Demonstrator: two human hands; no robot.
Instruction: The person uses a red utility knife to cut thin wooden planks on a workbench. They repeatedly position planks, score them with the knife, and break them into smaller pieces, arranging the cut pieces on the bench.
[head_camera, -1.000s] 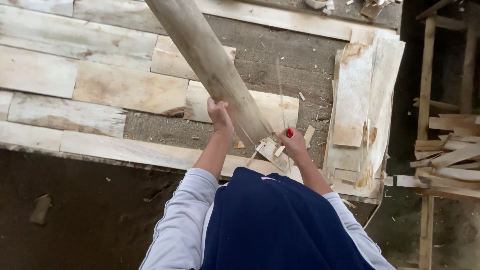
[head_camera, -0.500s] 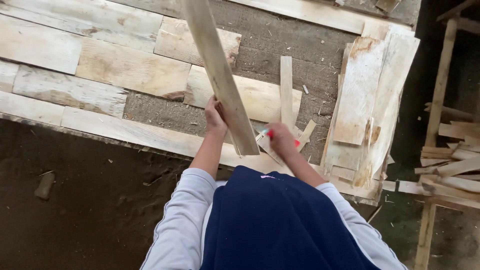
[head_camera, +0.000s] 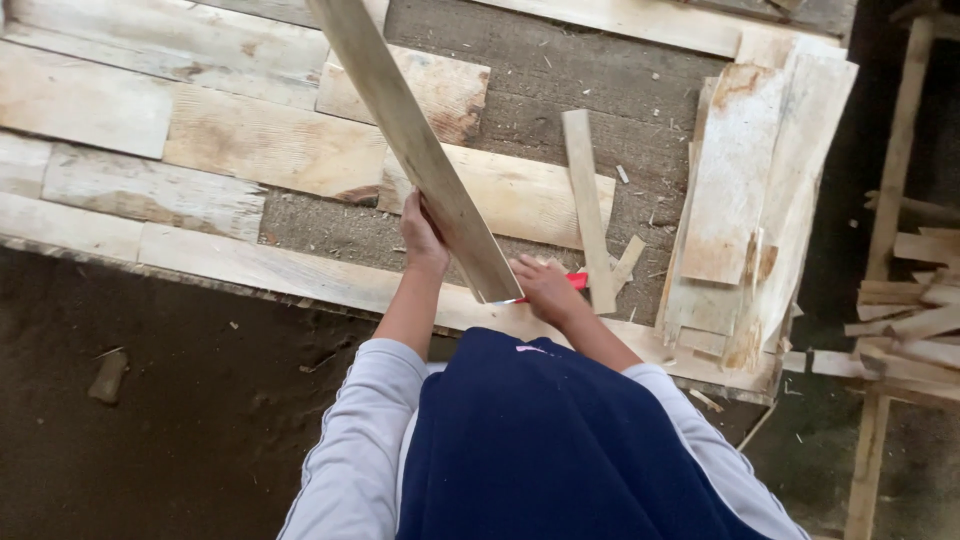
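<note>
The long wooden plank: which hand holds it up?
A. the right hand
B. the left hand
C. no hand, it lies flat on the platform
B: the left hand grips the tilted long wooden plank, while the right hand holds a red-handled tool.

The long pale plank (head_camera: 420, 150) I hold is tilted, its far end running up out of view at the top and its squared near end down by my hands. My left hand (head_camera: 422, 238) grips its left edge close to that end. In my right hand (head_camera: 545, 288) is a small red tool (head_camera: 574, 281), mostly hidden under my fingers, its tip touching the plank's bottom corner above the board-covered surface (head_camera: 300, 280).
</note>
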